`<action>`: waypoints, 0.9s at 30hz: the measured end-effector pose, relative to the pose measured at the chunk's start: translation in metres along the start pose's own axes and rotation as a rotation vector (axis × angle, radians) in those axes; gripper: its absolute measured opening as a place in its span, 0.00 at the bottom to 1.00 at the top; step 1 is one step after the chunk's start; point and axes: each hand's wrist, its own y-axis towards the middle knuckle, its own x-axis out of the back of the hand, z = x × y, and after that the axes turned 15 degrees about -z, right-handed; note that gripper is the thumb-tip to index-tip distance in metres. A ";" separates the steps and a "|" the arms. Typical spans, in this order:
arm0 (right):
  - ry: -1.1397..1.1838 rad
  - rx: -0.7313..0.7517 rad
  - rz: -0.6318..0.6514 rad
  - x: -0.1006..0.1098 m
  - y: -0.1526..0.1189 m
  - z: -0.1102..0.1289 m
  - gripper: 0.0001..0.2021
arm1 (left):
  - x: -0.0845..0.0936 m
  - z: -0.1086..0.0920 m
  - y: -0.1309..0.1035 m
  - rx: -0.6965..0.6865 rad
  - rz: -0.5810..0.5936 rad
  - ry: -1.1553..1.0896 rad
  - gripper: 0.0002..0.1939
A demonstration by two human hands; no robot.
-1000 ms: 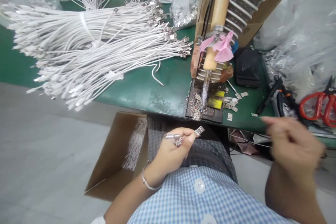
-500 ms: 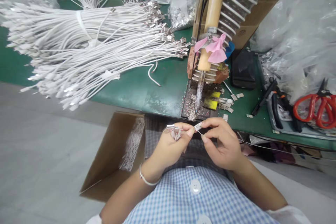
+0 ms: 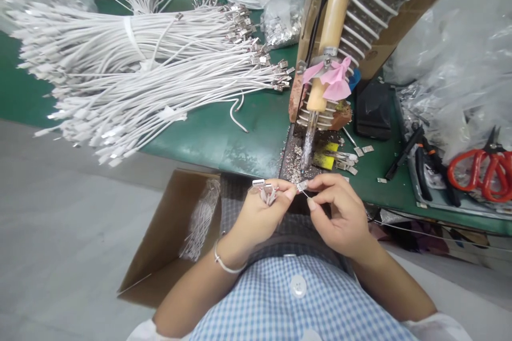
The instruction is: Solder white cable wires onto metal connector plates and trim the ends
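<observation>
Item under inspection: one small, flat, silver metal connector [image 3: 302, 185], between my hands, long axis roughly 8 to 2 o'clock. My bare left hand [image 3: 260, 218] pinches its 8-o'clock end and carries several white cable ends [image 3: 268, 196]; that palm has the connector at 2 o'clock. My bare right hand [image 3: 340, 218] has it at 10, forefinger at the far end, other fingertips apparently pinching a thin pale strand [image 3: 305, 193]. Neither hand is clearly nearer. The wooden-handled soldering iron [image 3: 317, 97] ends near the connector's 12 o'clock.
</observation>
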 end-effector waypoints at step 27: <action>-0.014 0.020 -0.015 -0.001 0.015 -0.005 0.05 | -0.005 -0.018 0.018 -0.024 0.098 -0.072 0.17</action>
